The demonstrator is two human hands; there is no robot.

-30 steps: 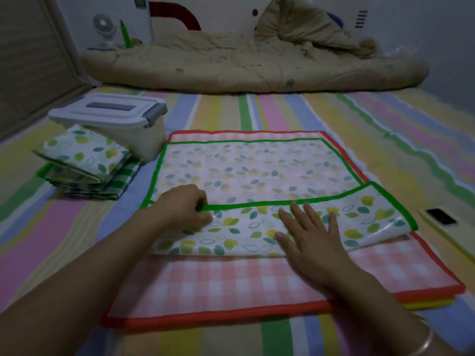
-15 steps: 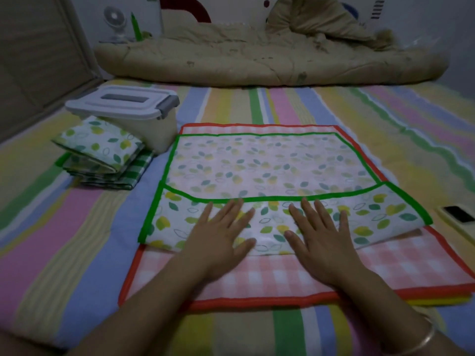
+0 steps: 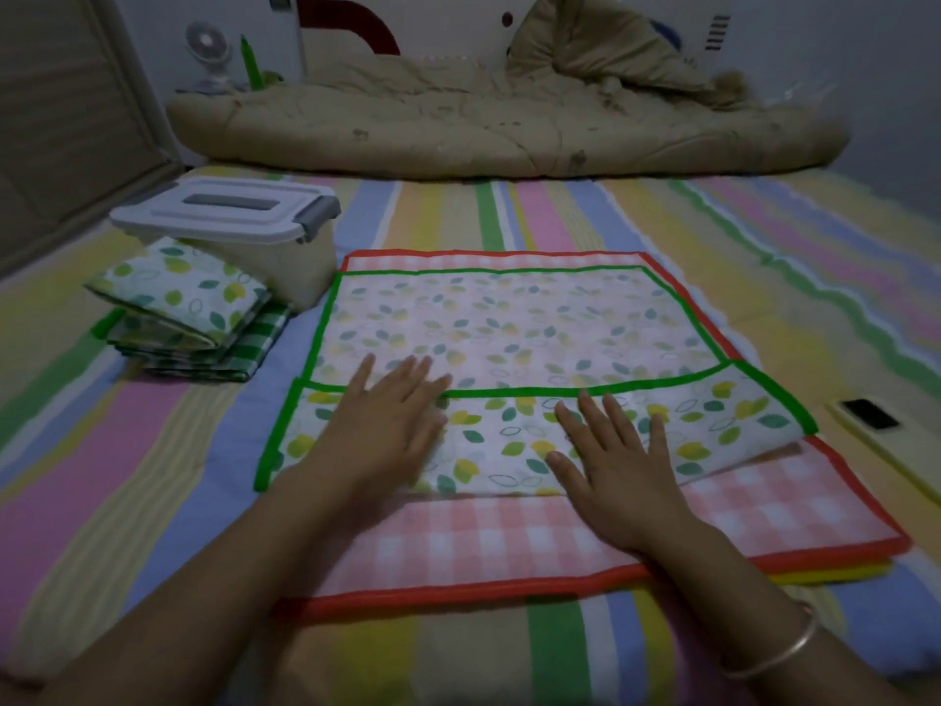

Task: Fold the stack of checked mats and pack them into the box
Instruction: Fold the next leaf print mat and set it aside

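Striped bed (image 3: 153,501) — box (image 3: 305,270) lidded, contents hidden; left hand (image 3: 387,425), right hand (image 3: 616,471) press flat-fingered on mat (image 3: 509,323).

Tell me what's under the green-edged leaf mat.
A pink checked mat with a red border lies directly under it; a yellow edge peeks out lower still. Anything deeper is covered.

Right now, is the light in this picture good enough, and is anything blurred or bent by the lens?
Head view: dim, flat light, no glare, no hard shadows, corners darker. Head view: the left hand looks a little softer than the right hand. Head view: the wide lens seems to bow the striped sheet near the sides.
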